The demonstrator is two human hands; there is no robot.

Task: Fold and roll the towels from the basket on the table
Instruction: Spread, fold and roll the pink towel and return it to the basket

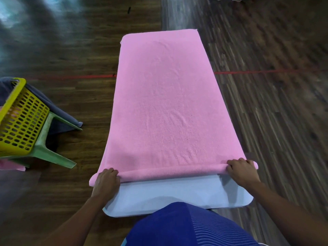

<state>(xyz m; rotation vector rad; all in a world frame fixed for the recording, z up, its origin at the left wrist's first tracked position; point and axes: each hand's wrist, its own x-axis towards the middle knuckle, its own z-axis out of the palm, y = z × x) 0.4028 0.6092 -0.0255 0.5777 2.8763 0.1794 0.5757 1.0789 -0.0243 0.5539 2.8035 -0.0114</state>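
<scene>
Towel (165, 103), pink, soft and limp, lies flat along the table (177, 192), its near end already rolled between your grips. Your left hand (106, 181) and right hand (242, 172) curl over the roll's ends; it will likely sag between them, so keep tension even.

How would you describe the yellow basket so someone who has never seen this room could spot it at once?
Start at the long table draped with the pink towel. Left of it stands a green plastic stool, and the yellow basket sits on top. It is the only slotted yellow thing, with a grey towel hanging over its side.
</scene>
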